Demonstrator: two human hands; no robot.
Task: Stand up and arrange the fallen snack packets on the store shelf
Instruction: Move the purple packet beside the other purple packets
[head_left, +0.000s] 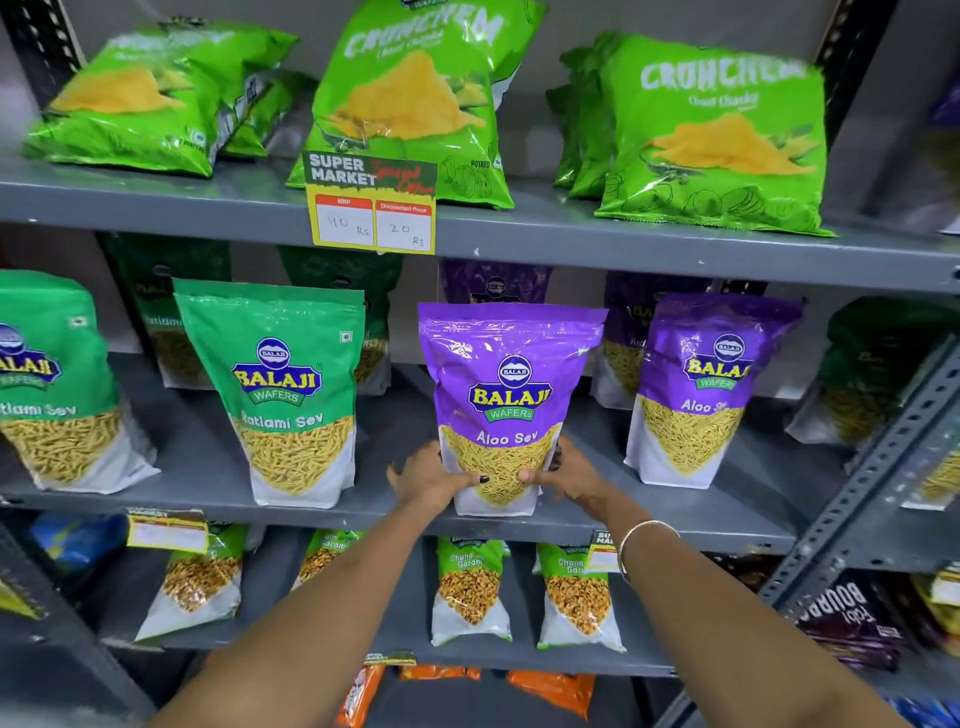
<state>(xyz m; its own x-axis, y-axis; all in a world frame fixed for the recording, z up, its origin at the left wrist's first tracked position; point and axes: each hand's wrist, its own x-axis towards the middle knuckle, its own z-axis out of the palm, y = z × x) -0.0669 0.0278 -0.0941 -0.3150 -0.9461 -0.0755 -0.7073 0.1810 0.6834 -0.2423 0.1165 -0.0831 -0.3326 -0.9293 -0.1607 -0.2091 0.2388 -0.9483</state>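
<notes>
A purple Aloo Sev packet (506, 384) stands upright at the front of the grey middle shelf (395, 514). My left hand (428, 480) grips its lower left corner and my right hand (569, 475) grips its lower right corner, thumbs across the front. A second purple Aloo Sev packet (701, 389) stands upright to the right. Two green Ratlami Sev packets (291, 389) (52, 384) stand to the left. More packets stand in shadow behind them. On the top shelf, one green Crunchem bag (156, 98) lies tilted back at the left.
Two more Crunchem bags (410, 98) (717, 140) stand on the top shelf behind a yellow price tag (371, 208). Chana packets (470, 592) fill the lower shelf. A perforated metal upright (862, 467) and another rack stand at the right.
</notes>
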